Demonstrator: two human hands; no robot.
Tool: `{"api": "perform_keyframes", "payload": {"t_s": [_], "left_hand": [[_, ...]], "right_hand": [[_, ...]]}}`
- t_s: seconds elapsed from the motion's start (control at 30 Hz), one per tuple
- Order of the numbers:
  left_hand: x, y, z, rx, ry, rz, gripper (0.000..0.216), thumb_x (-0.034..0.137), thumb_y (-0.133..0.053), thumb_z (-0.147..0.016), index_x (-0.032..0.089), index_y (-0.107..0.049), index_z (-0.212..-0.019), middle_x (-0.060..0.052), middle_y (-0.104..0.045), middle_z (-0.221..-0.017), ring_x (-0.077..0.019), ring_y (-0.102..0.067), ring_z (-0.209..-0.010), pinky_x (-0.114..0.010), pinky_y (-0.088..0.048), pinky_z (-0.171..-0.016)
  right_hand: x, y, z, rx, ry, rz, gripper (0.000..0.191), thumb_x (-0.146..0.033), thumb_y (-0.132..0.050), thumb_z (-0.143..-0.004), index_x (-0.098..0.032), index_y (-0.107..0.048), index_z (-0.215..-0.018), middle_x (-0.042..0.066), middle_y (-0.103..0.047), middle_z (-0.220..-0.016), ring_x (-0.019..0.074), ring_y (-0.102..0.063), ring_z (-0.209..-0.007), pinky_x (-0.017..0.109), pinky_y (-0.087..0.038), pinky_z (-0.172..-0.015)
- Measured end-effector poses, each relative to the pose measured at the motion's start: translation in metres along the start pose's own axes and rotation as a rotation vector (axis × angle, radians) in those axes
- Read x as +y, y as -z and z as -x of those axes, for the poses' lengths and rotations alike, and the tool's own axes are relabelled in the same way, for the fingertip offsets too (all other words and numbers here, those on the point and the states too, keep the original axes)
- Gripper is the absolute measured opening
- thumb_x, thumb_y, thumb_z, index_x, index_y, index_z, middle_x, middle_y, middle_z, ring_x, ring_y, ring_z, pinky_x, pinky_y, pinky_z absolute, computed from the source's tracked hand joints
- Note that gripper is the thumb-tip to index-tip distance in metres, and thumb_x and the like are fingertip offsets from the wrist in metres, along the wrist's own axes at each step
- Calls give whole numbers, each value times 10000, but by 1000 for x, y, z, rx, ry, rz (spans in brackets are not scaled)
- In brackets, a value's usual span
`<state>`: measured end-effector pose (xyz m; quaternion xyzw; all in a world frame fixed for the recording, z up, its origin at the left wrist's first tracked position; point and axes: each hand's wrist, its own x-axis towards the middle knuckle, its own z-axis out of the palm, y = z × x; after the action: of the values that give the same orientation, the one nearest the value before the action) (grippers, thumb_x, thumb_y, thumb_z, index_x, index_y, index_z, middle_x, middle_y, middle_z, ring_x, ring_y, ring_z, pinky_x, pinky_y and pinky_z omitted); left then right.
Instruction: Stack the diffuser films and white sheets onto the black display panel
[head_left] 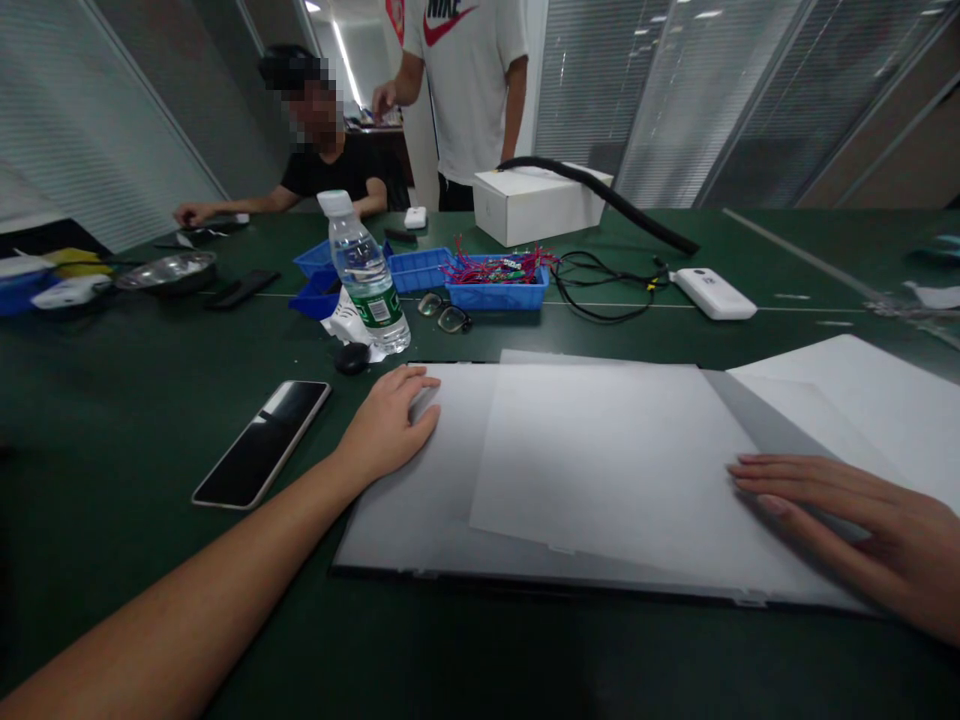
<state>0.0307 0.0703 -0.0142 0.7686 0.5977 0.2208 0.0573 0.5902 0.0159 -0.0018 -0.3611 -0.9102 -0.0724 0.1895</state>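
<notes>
In front of me a flat panel with a dark edge (pixel 420 520) lies on the green table. On top of it rests a thin translucent white sheet (pixel 600 450), set slightly askew and reaching past the panel's far edge. My left hand (pixel 390 420) lies on the panel's left side near the far corner, fingers stretched out, holding nothing. My right hand (pixel 862 520) is over the right side, fingers extended and its fingertips at the sheet. Whether it presses on the sheet or hovers just above, I cannot tell. Another white sheet (pixel 877 390) spreads out at the right, partly behind that hand.
A phone (pixel 262 445) lies left of my left hand. Beyond the panel stand a water bottle (pixel 367 275), glasses (pixel 446 313), a blue bin of wires (pixel 499 292), a white power bank (pixel 712 292) and a white box (pixel 536 208). Two people are across the table (pixel 645 340).
</notes>
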Motion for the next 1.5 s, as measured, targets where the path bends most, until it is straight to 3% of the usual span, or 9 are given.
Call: {"api": "perform_keyframes", "payload": {"t_s": [1.5], "left_hand": [[0, -1, 0, 12, -15, -1, 458, 416, -555, -988, 166, -714, -1337, -171, -647, -1512, -377, -572, -1458, -587, -411, -1281]], "right_hand": [[0, 1, 1, -31, -32, -34, 353, -423, -551, -1092, -322, -783, -1338, -35, -691, -1407, 194, -726, -1224, 320, -628, -1079]]}}
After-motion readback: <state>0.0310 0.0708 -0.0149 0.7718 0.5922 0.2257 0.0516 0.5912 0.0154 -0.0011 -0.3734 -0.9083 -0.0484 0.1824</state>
